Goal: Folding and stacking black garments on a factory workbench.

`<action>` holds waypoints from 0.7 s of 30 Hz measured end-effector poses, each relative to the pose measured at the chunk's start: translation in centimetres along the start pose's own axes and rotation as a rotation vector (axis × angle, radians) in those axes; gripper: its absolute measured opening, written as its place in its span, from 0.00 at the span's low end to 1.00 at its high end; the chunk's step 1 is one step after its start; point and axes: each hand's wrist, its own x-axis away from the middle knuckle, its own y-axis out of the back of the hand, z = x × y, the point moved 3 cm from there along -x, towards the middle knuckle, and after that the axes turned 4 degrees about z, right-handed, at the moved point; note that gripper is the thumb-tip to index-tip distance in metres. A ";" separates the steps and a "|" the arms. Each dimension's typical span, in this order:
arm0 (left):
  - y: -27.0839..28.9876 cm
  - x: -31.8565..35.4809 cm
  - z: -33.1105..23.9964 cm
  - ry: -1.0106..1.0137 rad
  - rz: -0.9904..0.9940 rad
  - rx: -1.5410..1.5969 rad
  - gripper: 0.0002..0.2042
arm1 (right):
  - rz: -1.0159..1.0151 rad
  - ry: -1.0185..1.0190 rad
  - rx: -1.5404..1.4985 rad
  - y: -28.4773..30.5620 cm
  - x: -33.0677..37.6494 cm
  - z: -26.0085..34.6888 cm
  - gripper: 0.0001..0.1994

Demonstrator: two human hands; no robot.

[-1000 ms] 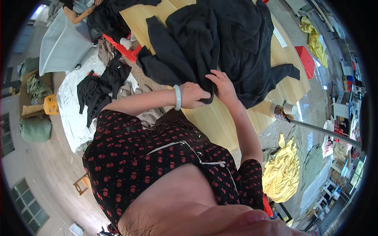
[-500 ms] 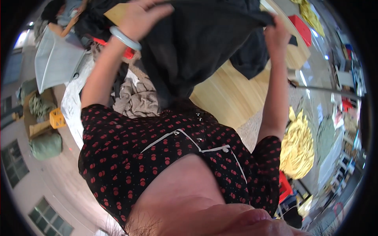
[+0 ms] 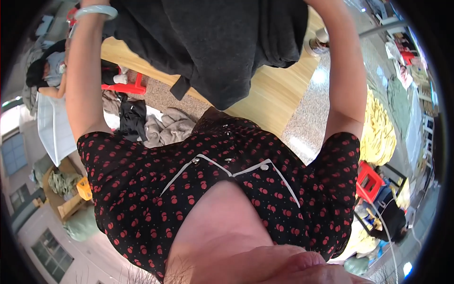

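A large black cloth garment point(image 3: 222, 52) lies over the light wooden table point(image 3: 279, 90), its lower end bunched near the table's front edge. A short dark flap point(image 3: 179, 88) sticks out at its lower left. My left hand point(image 3: 94, 2) reaches past the upper left of the garment, with a pale bangle at the wrist. On the other side my right hand point(image 3: 318, 3) is at the garment's upper right corner. The top edge of the picture cuts off both hands, so their fingers and any grip are hidden.
Beige cloth point(image 3: 168, 127) and a black garment point(image 3: 132, 116) lie low at the left, near a red stool point(image 3: 127, 87). A person point(image 3: 52, 71) is at the far left. A yellow cloth pile point(image 3: 378, 128) and another red stool point(image 3: 369, 182) are on the right. A jar point(image 3: 318, 46) stands by the table's right edge.
Both arms have stretched farther forward and apart. The black garment, held up and blurred before, now lies spread across the table. My hands have gone mostly out of the picture's top.
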 end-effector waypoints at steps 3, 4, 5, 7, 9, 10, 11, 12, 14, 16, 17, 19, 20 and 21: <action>-3.5 0.2 9.6 -0.179 0.134 -0.056 0.11 | 0.293 0.053 -0.091 -4.2 0.4 -0.2 0.12; -6.0 0.3 12.7 0.079 0.320 -0.053 0.11 | 0.317 0.018 -0.101 -10.0 -0.9 -2.4 0.12; -7.5 0.8 11.2 0.022 0.349 -0.036 0.11 | 0.243 0.193 -0.316 -16.7 -1.0 -8.8 0.12; -8.4 3.3 14.2 0.128 0.568 -0.218 0.17 | 0.346 0.191 -0.348 -12.8 0.3 -3.0 0.12; -10.2 4.2 15.9 0.119 0.629 -0.209 0.17 | 0.427 0.149 -0.350 -10.2 0.8 -0.7 0.12; -10.8 4.8 16.1 0.110 0.682 -0.203 0.16 | 0.551 0.048 -0.435 -10.3 0.8 -0.4 0.12; -11.1 5.3 16.3 0.103 0.733 -0.199 0.16 | 0.674 -0.052 -0.522 -10.5 1.1 -0.3 0.12; -11.2 5.6 16.5 0.030 0.809 -0.288 0.20 | 0.674 -0.055 -0.527 -10.9 1.3 -0.2 0.12; -12.4 7.0 13.5 -0.156 0.776 -0.170 0.20 | 0.452 0.170 -0.444 -11.2 1.5 0.1 0.12; -13.9 8.0 10.0 -0.412 0.730 -0.063 0.23 | 0.387 0.225 -0.482 -10.5 2.1 0.6 0.11; -14.1 8.0 8.6 -0.487 0.725 -0.079 0.24 | 0.319 0.290 -0.522 -9.5 2.4 1.4 0.10; -13.7 7.1 8.1 -0.256 0.737 -0.005 0.16 | 0.246 0.304 -0.535 -6.7 2.6 2.5 0.09; -15.6 6.5 8.1 -0.052 0.791 0.115 0.10 | 0.180 0.251 -0.515 -5.7 3.3 1.5 0.09; -15.1 6.6 5.1 -0.280 0.599 0.200 0.07 | 0.133 0.156 -0.478 -4.7 4.1 0.5 0.09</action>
